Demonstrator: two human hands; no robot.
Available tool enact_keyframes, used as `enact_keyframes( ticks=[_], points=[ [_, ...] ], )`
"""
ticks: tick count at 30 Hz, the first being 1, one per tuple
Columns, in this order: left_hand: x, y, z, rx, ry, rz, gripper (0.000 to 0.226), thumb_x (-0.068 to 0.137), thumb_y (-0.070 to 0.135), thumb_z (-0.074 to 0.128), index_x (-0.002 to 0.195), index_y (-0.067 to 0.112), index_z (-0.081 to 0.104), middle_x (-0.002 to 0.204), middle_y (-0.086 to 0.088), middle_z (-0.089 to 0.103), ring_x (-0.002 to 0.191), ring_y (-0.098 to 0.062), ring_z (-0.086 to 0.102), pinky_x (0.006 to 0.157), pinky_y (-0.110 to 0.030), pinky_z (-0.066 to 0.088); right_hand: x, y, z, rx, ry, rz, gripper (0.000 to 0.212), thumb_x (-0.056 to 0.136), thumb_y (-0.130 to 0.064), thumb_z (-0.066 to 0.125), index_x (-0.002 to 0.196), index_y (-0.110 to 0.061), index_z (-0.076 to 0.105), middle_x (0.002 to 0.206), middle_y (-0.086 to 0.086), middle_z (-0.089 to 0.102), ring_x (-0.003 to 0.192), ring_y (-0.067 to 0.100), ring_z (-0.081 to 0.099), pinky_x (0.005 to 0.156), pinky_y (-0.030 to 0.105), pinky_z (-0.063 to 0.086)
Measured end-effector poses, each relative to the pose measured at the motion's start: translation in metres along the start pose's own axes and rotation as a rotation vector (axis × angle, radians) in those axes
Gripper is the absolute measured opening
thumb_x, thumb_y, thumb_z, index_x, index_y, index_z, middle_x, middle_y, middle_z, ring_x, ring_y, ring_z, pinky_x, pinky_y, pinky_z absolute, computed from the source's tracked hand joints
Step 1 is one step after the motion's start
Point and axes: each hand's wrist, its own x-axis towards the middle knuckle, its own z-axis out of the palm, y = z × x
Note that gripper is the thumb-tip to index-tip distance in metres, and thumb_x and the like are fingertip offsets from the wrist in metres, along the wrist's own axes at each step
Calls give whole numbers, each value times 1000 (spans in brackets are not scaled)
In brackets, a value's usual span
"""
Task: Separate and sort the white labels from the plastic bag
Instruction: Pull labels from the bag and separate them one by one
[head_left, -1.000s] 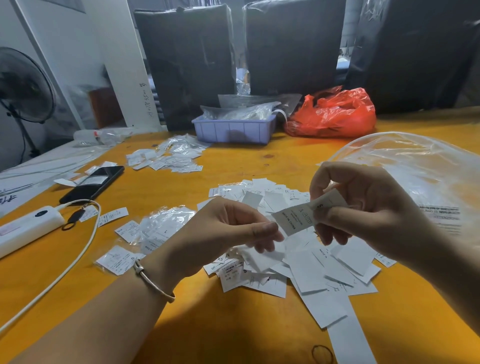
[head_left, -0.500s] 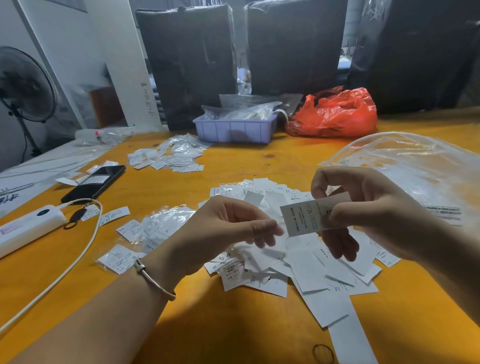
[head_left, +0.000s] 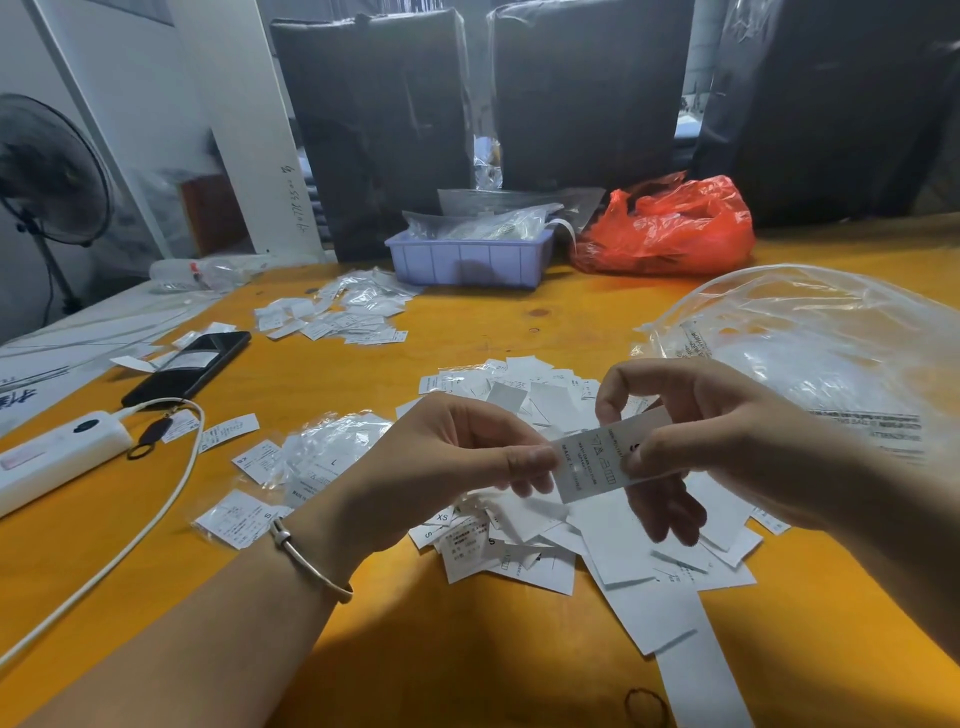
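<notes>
At the centre of the frame, both hands hold one white label (head_left: 597, 460), a thin printed rectangle with care symbols. The left hand (head_left: 457, 462) pinches its left end in a narrow grip between thumb and fingertips; the right hand (head_left: 691, 436) pinches its right end the same way (its lower fingers hang loosely curled). Beneath them a loose pile of labels (head_left: 571, 545) lies scattered on the smooth orange desk (head_left: 415, 649). The clear, crinkled plastic bag (head_left: 810, 343) billows at the right of the frame. A lilac ribbed tray (head_left: 467, 260) sits at upper centre.
</notes>
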Motion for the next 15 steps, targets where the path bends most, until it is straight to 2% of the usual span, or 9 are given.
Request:
enact_keyframes(
  ticks=[4,9,12,15],
  points=[
    [1,-1,0,-5,14,-2,11,81,25,71,74,28,80,73,2,74,72,-10,65,67,-15,49,1,2,5,6,-8,-8,8,83,-9,60,89,-9,55,68,26,68,45,27,58,42,30,44],
    [1,-3,-1,-7,16,12,9,81,25,73,76,26,80,72,4,74,72,-9,65,65,-14,49,3,5,9,-13,45,-44,18,86,-14,61,97,-1,54,67,26,68,45,28,59,42,29,44],
    [1,-4,-2,0,53,33,11,79,30,76,84,21,81,78,-2,75,72,-11,67,67,-17,52,3,3,7,-29,275,-147,25,84,-10,60,109,-11,59,60,23,66,40,26,56,38,29,41],
    [2,-6,-4,-14,145,64,18,74,29,76,87,18,80,81,-5,76,73,-12,67,67,-18,53,1,3,0,-322,601,-279,29,89,3,57,103,-20,69,63,12,69,43,22,59,40,28,45]
  ],
)
